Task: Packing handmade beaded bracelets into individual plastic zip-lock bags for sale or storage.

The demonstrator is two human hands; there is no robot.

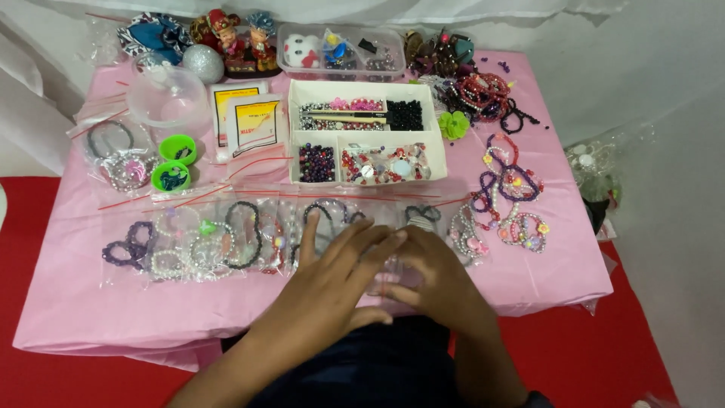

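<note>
My left hand (332, 276) lies flat with fingers spread on a clear zip bag (381, 268) at the front middle of the pink table (75, 302). My right hand (434, 276) presses the same bag from the right, fingertips meeting the left hand's. What the bag holds is hidden under my hands. A row of clear bags with beaded bracelets (204, 242) stretches to the left of my hands. Loose beaded bracelets (506, 204) lie to the right.
A white divided box of beads (366, 140) stands behind my hands. Two green lids (174, 162), a clear plastic bowl (166, 94), paper packets (253, 125), figurines (242, 41) and a clear tub (340, 49) sit farther back. Red floor surrounds the table.
</note>
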